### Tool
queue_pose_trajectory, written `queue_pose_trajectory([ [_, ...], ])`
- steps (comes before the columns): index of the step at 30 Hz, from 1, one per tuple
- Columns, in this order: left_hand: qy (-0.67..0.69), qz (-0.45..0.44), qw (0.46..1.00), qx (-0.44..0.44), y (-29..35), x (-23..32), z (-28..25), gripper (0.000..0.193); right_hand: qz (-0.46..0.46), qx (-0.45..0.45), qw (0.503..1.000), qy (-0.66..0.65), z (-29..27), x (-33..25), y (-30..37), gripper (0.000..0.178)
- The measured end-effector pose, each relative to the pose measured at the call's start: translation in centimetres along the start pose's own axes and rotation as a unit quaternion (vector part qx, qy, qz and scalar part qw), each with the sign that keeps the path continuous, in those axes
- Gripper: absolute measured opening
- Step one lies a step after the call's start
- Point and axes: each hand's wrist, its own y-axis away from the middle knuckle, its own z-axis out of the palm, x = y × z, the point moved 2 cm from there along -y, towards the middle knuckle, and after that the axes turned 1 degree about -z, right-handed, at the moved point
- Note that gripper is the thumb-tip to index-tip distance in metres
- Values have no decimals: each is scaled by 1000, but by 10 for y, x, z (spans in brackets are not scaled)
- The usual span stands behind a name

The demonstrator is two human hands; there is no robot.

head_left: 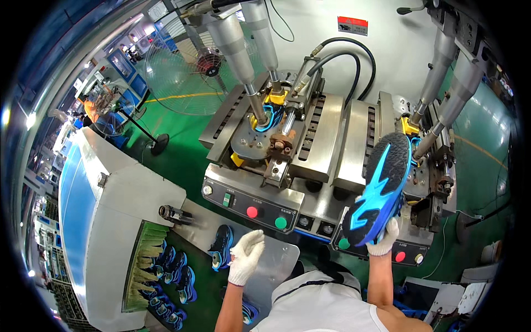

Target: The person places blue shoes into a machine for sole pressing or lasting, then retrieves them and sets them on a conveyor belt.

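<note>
My right hand (pixel 387 238), in a white knit glove, grips a sneaker (pixel 381 188) near its lower end. The sneaker stands tilted up, its black and bright blue sole facing me, and part of the right press is hidden behind it. My left hand (pixel 246 257), gloved the same way, is held up with nothing in it and its fingers stretched out. Beside it, on a metal shelf (pixel 279 260), rests a dark blue sneaker (pixel 221 247). Another sneaker (pixel 250 312) shows partly behind my left forearm.
Ahead is a two-station press with a left control panel (pixel 249 205) bearing red and green buttons. A shoe (pixel 267 119) sits clamped in its left station. At left, several sneakers (pixel 187 284) lie on a dark belt by a grey machine housing (pixel 127 210) with a strip curtain (pixel 145 265).
</note>
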Motion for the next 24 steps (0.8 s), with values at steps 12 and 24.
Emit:
queue_pose_trajectory([
  [12,-31,51,995,81,-18,-3,-44,38,28,-76,993,86,65,38,16,95],
  [24,-438,365,819,-72,-227,105,10,40,7,81,996,27,-16,27,39,60],
])
